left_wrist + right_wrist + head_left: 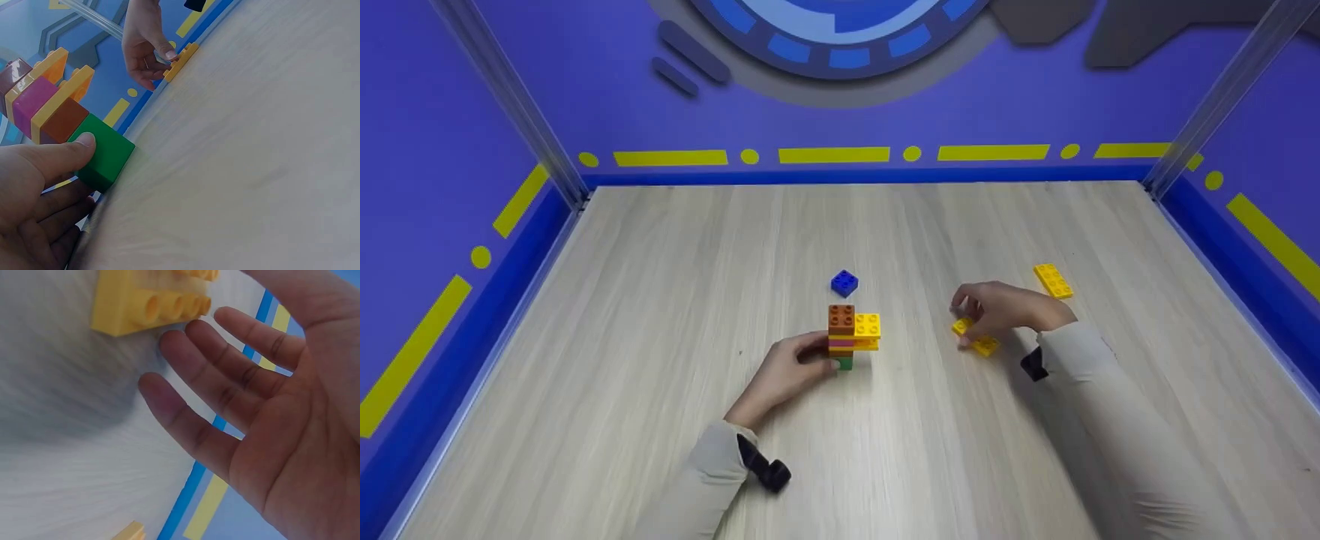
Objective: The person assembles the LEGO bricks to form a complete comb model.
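My left hand [791,375] holds an upright stack of toy building bricks [841,320], the thumb against the green bottom brick [104,154]. Above the green come brown, yellow, magenta, yellow and brown layers; the yellow plates jut out to the right. My right hand [1001,306] is over a flat yellow eight-stud brick [985,346] lying on the table. In the right wrist view its fingers are spread and loosely bent beside the yellow brick [115,304]. The thumb tip is at the brick in the left wrist view; whether it touches is unclear.
A small blue brick [844,283] lies just behind the stack. Another flat yellow brick [1053,280] sits beyond my right hand. Blue-purple panels [870,124] wall the wooden table [697,262] at the back and both sides.
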